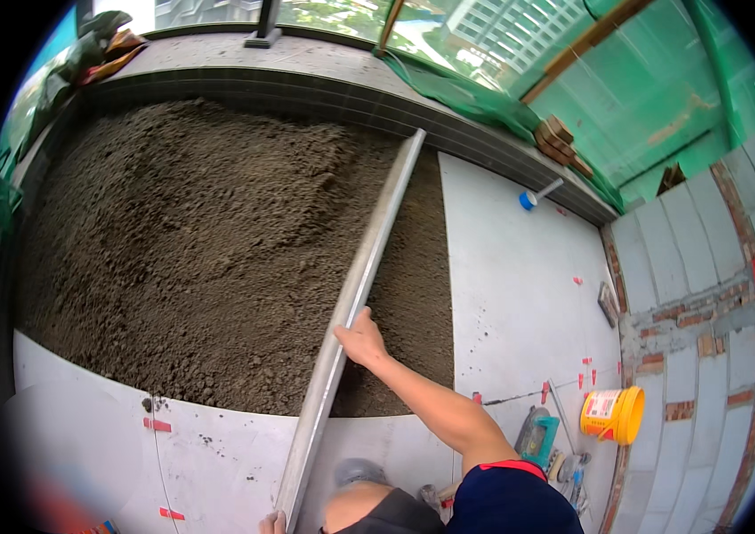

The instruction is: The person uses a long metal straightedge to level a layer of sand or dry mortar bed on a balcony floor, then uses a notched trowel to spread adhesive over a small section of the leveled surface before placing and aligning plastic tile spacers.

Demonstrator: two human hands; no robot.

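Note:
A long aluminium straightedge (366, 252) lies slantwise over a bed of grey-brown mortar (199, 231), from the far tiled border to the near white tiles. My right hand (361, 339) is closed on it near the middle, thumb and fingers around its edges. At the bottom of the view, my left hand (272, 523) grips the near end; most of that hand is cut off. Left of the bar the mortar is rough and heaped. To its right runs a smoother, lower strip, bordering a large white floor tile (520, 267).
Red tile-levelling wedges (157, 425) stand along the joints. A yellow bucket (613, 415), a teal power tool (538, 434) and a bottle (578, 477) are at the right. A blue-headed mallet (528, 200) lies on the far tile. Block wall (689, 231) and green netting (653, 98) bound the space.

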